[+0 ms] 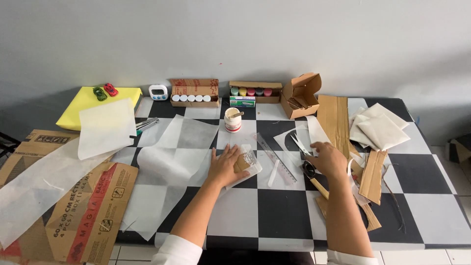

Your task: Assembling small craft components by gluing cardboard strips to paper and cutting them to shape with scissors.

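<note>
Fingers of left hand (224,167) spread flat on wrapped packet (244,162); right hand (327,158) curled by scissors (299,145).

I see two toy cars (105,91) on a yellow sheet (83,105), a white timer (158,92), and paint pots (250,92) boxed along the wall.

Bare checkered table (274,211) between forearms and toward near edge is open. Glue pot (232,120), ruler (275,158), scissors (300,145) block ahead; cardboard scraps (371,176) crowd right.
</note>
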